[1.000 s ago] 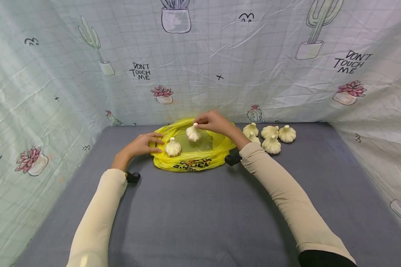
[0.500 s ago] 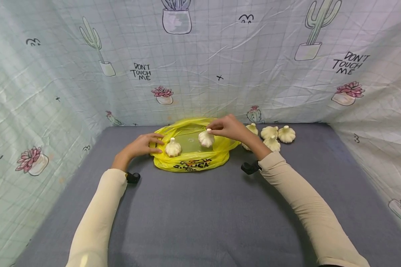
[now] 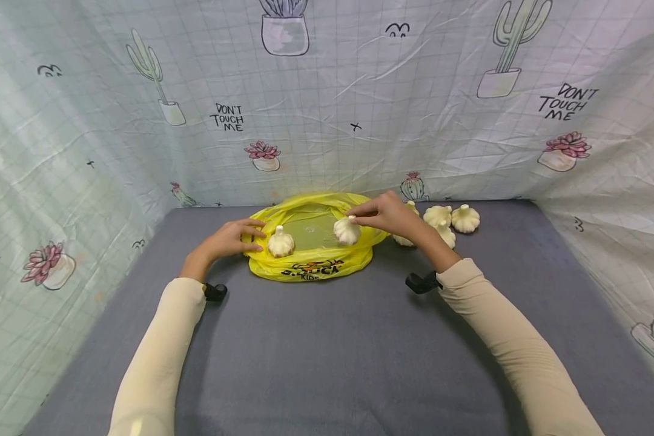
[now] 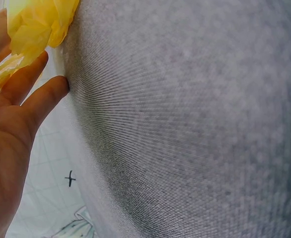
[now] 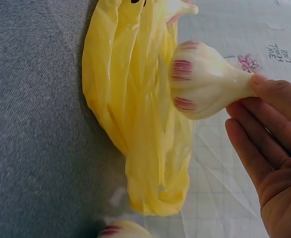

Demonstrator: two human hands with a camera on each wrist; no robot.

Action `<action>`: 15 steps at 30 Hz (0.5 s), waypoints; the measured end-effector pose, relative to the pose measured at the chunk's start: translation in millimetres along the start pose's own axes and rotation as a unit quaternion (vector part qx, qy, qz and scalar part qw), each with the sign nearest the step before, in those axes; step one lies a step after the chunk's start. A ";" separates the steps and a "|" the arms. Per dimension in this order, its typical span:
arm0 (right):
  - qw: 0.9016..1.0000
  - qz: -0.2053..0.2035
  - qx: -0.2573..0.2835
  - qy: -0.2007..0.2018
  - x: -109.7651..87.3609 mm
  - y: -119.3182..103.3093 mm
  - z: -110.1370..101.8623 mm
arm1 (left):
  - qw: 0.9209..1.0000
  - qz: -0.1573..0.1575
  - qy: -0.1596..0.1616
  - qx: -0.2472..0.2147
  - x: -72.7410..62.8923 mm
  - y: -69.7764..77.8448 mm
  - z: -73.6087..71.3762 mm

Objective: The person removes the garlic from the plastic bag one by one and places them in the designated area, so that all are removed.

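Note:
In the head view my right hand (image 3: 395, 215) pinches a pale garlic bulb (image 3: 347, 231) by its stem, over the right part of a yellow plastic bag (image 3: 327, 269). The right wrist view shows the held bulb (image 5: 200, 82) with pinkish streaks, its stem between thumb and fingers. A second garlic bulb (image 3: 280, 242) sits at the bag's left side. My left hand (image 3: 229, 238) touches the bag's left edge with fingers spread and mostly straight. Yellow plastic (image 4: 36, 27) hides part of those fingers in the left wrist view.
Several more garlic bulbs (image 3: 465, 218) lie to the right of the bag, partly behind my right hand and wrist. A grey cloth (image 3: 316, 351) covers the table. Behind it hangs a curtain (image 3: 327, 91) printed with cacti.
My right hand has moved to the right across the bag with the pinched garlic bulb, which is also slightly lower. The left hand and the other bulb have stayed in place.

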State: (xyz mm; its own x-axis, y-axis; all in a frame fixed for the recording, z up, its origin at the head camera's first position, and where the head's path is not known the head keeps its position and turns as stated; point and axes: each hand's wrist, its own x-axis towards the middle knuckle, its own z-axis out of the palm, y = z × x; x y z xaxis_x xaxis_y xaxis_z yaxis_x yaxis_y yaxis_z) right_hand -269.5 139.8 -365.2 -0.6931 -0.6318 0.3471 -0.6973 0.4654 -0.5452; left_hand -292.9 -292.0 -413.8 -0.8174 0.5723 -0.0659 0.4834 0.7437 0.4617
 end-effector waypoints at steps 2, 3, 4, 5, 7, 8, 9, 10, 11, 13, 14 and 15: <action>1.000 -0.005 -0.003 0.008 -3.7 0.4 -1.6 | 1.000 0.000 0.002 -0.003 0.0 -0.1 0.1; 1.000 -0.007 -0.004 0.013 -5.6 0.3 -2.6 | 1.000 0.000 0.002 -0.003 0.1 -0.5 0.3; 1.000 -0.008 -0.006 0.019 -7.2 0.4 -3.5 | 1.000 0.000 0.002 -0.003 0.2 -0.5 0.3; 1.000 -0.010 -0.006 0.024 -8.8 0.4 -4.4 | 1.000 0.000 0.002 -0.002 0.3 -0.8 0.4; 0.999 -0.010 -0.007 0.032 -11.8 0.0 -6.6 | 1.000 -0.002 0.002 -0.004 0.3 -0.8 0.4; 0.999 -0.009 -0.005 0.035 -13.2 -0.4 -7.7 | 1.000 -0.003 0.001 -0.004 0.3 -0.9 0.4; 0.999 -0.008 -0.004 0.037 -14.7 -0.8 -8.9 | 1.000 -0.003 0.001 -0.005 0.3 -1.0 0.4; 0.999 -0.005 -0.005 0.038 -16.1 -0.8 -9.7 | 1.000 -0.004 0.001 -0.006 0.2 -0.7 0.2; 0.999 -0.003 -0.005 0.037 -17.5 -1.0 -10.5 | 1.000 -0.004 0.001 -0.006 0.2 -0.9 0.2; 0.999 0.000 -0.006 0.034 -20.4 -0.8 -11.7 | 1.000 -0.004 0.000 -0.006 0.2 -1.0 0.2; 0.999 0.000 -0.008 0.034 -21.7 -1.0 -12.3 | 1.000 -0.003 0.000 -0.006 0.2 -1.2 0.3; 0.999 0.000 -0.011 0.035 -22.9 -0.8 -12.6 | 1.000 -0.003 0.000 -0.006 0.2 -1.4 0.3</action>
State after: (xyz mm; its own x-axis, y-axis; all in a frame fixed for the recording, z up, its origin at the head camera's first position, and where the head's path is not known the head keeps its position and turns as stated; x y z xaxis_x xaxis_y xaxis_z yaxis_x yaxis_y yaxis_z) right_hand -255.4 161.7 -363.2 -0.7036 -0.5878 0.3994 -0.7005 0.4789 -0.5291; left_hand -293.6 -292.8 -414.7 -0.8201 0.5682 -0.0680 0.4754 0.7425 0.4719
